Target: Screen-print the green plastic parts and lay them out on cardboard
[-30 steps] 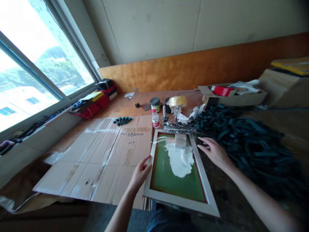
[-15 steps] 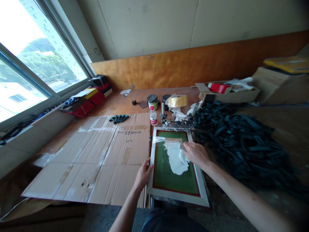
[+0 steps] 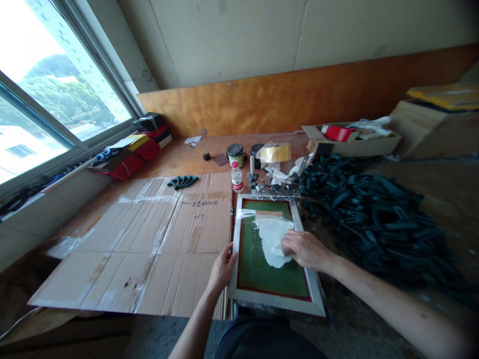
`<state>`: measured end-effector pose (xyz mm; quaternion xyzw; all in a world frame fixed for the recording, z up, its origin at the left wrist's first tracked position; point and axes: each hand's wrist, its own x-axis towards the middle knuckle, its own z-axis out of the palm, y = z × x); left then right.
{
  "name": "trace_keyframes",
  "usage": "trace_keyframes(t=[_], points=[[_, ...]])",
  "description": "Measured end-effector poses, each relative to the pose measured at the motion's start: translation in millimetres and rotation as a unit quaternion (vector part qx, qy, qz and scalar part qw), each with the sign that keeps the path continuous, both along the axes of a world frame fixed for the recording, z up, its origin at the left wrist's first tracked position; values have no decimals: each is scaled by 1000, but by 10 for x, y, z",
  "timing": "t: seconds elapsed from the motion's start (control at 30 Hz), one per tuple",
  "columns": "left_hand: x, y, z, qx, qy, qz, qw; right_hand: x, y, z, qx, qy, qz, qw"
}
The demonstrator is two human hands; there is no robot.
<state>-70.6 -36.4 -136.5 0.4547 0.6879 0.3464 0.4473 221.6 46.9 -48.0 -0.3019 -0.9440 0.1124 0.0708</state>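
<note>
A silk-screen frame (image 3: 319, 299), pale metal with green mesh (image 3: 262, 280) inside a red border, lies in front of me. White ink (image 3: 270, 232) is spread thickly over the upper middle of the mesh. My left hand (image 3: 223, 269) grips the frame's left side. Over the right part of the ink, my right hand (image 3: 305, 249) is closed on a small scraper (image 3: 278, 248), mostly hidden by fingers and ink. A brown strip (image 3: 268, 214) with white tape beside it crosses the mesh above the ink. Metal clamps (image 3: 275, 188) stand at the frame's far end.
Flattened cardboard (image 3: 149, 239) covers the table to the left, with several dark pieces (image 3: 182, 182) on it. A heap of dark pieces (image 3: 377, 219) lies right. Behind are a bottle (image 3: 237, 178), a tub (image 3: 235, 154), a tape roll (image 3: 275, 152) and an open box (image 3: 366, 147).
My right hand has moved toward me with the scraper, from the top of the ink down to its lower right. My left hand stays on the frame.
</note>
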Motion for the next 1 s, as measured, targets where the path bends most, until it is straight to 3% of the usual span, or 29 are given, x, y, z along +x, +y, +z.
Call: trace_keyframes(t=[0.1, 0.2, 0.27, 0.37, 0.5, 0.57, 0.63, 0.73, 0.83, 0.93, 1.0], points=[[-7, 0, -4, 0, 1, 7, 1000, -34, -114, -170, 68, 58, -4, 996], [-9, 2, -3, 2, -9, 9, 1000, 25, -223, -268, 55, 71, 40, 995], [-4, 6, 16, 2, -28, 9, 1000, 40, -162, -214, 20, 58, 29, 998], [3, 12, 131, 1, -82, 9, 997, -80, 141, 2, 12, 60, -44, 997], [-7, 13, 560, -12, -167, 16, 986, -217, 627, 379, 73, 34, -166, 983], [-10, 39, 876, -7, -190, 21, 981, -95, 797, 522, 114, 67, -237, 962], [5, 120, 1207, 30, -186, 38, 981, 142, 876, 551, 138, 146, -313, 928], [66, 383, 1646, 150, -168, 58, 973, 460, 760, 299, 87, 170, -375, 907], [137, 744, 1953, 227, -184, 42, 955, 475, 414, -192, 10, 100, -322, 941], [210, 957, 2037, 254, -201, 60, 944, 266, 96, -585, 7, 36, -270, 962], [312, 891, 1902, 260, -221, 113, 933, 109, -28, -673, 2, 6, -284, 959]])
